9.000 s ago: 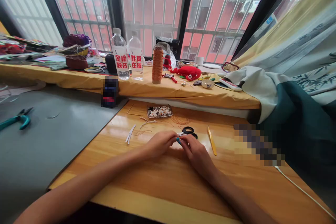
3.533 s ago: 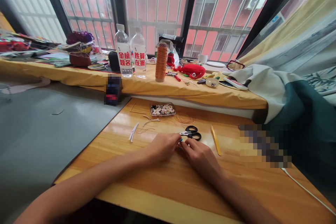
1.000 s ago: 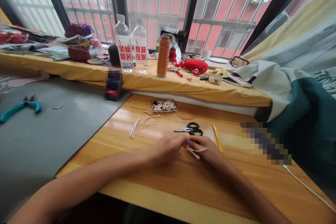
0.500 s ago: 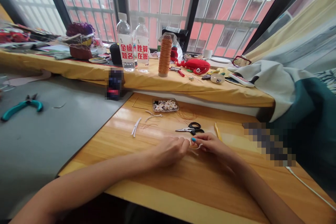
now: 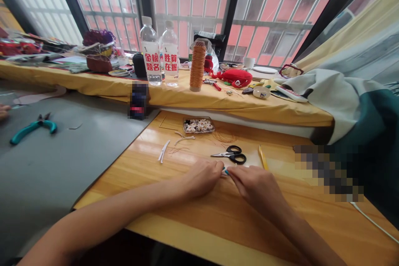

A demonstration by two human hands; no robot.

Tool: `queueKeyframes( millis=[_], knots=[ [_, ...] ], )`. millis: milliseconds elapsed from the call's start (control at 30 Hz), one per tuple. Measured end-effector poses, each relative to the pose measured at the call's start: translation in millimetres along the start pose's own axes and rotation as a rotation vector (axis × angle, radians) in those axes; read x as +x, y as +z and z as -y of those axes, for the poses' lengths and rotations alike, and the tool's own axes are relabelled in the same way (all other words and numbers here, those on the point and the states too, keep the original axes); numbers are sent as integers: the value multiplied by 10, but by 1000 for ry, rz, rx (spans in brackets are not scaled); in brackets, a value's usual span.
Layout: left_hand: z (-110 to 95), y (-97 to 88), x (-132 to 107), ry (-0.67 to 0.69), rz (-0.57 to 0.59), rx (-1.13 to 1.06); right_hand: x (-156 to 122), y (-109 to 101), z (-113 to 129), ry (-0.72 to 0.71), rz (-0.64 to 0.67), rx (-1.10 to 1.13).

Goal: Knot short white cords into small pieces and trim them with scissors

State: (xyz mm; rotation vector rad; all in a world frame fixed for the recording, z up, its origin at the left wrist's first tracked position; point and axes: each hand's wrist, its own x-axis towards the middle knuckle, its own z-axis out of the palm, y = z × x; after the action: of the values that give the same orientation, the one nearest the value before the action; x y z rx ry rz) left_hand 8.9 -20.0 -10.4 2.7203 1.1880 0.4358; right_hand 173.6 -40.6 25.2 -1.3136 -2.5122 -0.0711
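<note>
- Head view: our two hands nearly meet above the worktop, fingertips almost touching.
- Our left hand, knuckles up, pinches one end of a small white strand.
- Our right hand pinches the strand's other side, fingers bent; most of the strand is hidden, so we cannot tell its shape.
- Just beyond our hands lie scissors, points to the left, blades slightly parted, black handles to the right.
- Right of the scissors, a yellow tool; our right hand covers its near end.
- Farther back, a clear tray full of beads, mostly white, some dark at its left.
- Near the tray, to its right, thin brown threads.
- Left of the scissors, white strips side by side; beyond them, pale cord pieces.
- On the grey surface at left, teal pliers; at the picture's edge, part of another person's hand.
- On the cloth-covered ledge, an orange spool stands upright beside two bottles.
</note>
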Motion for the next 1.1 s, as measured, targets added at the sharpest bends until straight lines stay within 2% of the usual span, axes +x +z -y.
queueKeyframes(
  millis=[67, 167, 267, 367, 433, 500, 600, 767, 1100],
  knots=[
    [29, 13, 18, -45, -26, -80, -41, 62, 86, -121, -81, -80],
    [80, 44, 53, -143, -100, -231, -82, 179, 179, -154, -142, 56],
    [93, 41, 80, -218, -189, -419, -99, 256, 252, -5, -109, 390],
    [53, -16, 86, -230, -244, -649, -81, 279, 269, 185, -20, 657],
    [18, -69, 80, -210, -248, -818, -48, 279, 221, 228, 60, 756],
    [-7, -118, 71, -173, -229, -918, -4, 265, 128, 208, 115, 803],
    [-22, -162, 60, -98, -169, -863, 55, 214, -45, 118, 118, 714],
    [-28, -135, 61, -51, -54, -590, 68, 156, -254, -8, 2, 454],
    [-29, 9, 47, -110, -93, -455, 48, 266, -396, -183, -115, 297]
  ],
)
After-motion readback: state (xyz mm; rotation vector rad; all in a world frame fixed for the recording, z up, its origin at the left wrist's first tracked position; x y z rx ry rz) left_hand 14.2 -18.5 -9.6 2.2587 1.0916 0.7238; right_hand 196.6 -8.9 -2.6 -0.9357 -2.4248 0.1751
